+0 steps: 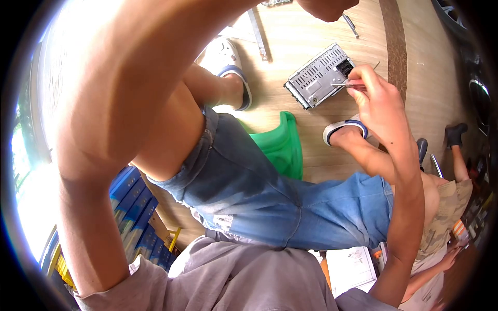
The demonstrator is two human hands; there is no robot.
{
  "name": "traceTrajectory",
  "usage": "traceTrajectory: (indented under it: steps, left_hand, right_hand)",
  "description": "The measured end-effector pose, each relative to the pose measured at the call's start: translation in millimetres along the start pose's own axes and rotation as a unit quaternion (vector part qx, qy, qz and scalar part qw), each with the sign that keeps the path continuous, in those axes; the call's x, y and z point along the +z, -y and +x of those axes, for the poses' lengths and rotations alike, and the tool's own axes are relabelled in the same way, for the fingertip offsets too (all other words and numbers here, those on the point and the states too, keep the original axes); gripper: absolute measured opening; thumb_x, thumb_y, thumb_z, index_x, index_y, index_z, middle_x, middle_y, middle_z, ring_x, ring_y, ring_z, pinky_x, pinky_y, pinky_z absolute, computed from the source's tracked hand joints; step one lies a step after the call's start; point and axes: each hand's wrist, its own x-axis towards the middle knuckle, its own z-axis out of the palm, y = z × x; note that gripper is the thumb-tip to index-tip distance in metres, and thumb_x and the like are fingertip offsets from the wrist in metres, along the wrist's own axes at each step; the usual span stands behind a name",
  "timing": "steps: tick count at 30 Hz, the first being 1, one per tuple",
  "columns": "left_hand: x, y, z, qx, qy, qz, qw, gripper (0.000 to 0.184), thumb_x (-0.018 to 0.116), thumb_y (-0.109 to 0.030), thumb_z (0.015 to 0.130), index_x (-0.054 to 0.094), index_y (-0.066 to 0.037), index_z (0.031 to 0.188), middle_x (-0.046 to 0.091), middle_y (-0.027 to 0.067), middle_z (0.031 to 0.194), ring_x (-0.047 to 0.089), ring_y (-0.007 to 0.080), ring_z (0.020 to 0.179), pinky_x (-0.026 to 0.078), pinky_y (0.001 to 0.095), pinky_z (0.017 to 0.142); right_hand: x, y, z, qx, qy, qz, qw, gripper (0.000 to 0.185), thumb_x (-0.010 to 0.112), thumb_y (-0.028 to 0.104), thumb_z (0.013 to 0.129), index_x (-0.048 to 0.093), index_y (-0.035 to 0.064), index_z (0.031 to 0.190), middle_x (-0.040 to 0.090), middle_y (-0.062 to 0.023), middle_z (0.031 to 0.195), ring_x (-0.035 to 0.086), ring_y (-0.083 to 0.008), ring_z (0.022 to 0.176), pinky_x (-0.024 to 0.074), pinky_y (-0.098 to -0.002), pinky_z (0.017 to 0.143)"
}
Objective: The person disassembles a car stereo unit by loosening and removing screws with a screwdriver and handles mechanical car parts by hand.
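My right hand [381, 103] pinches a small screwdriver [357, 85] with a reddish handle. Its metal shaft reaches across the near right corner of a silver car stereo [317, 75], a metal box with slotted vents and a black connector socket. Whether the tip touches the case I cannot tell. My left arm [124, 103] sweeps up across the left side, and only a cut-off part of my left hand [328, 7] shows at the top edge, its fingers hidden. Just right of that hand, a slim metal tool [350, 26] lies on the floor.
A flat metal strip [257, 36] lies left of the stereo on the tiled floor. Beneath my legs is a green plastic stool [285, 147]. Blue boxes [132, 202] stand at lower left. Another person in camouflage shorts [446, 217] sits at right, near dark car wheels [480, 98].
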Motion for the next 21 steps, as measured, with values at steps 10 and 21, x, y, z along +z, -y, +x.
traceTrajectory:
  steps: [10, 21]
  left_hand:
    - [-2, 6, -5, -0.051, -0.011, -0.051, 0.997, 0.041, 0.051, -0.012, 0.09, 0.069, -0.01, 0.127, 0.069, 0.0078, 0.129, 0.065, 0.0313, 0.117, 0.054, 0.0401, 0.097]
    - [-19, 1, 27, -0.118, 0.023, -0.079, 0.99, 0.039, 0.051, -0.014, 0.091, 0.07, -0.013, 0.125, 0.071, 0.0034, 0.126, 0.066, 0.031, 0.114, 0.056, 0.0386, 0.092]
  right_hand:
    - [-3, 8, 5, -0.009, 0.015, 0.005, 1.0, 0.022, 0.068, -0.003, 0.094, 0.06, 0.0023, 0.113, 0.074, -0.0175, 0.106, 0.075, -0.0295, 0.102, 0.0581, -0.0373, 0.087]
    - [-29, -5, 26, -0.002, -0.117, 0.026, 0.993, 0.017, 0.073, 0.003, 0.093, 0.064, 0.0034, 0.108, 0.075, -0.015, 0.097, 0.076, -0.0281, 0.093, 0.0589, -0.0369, 0.08]
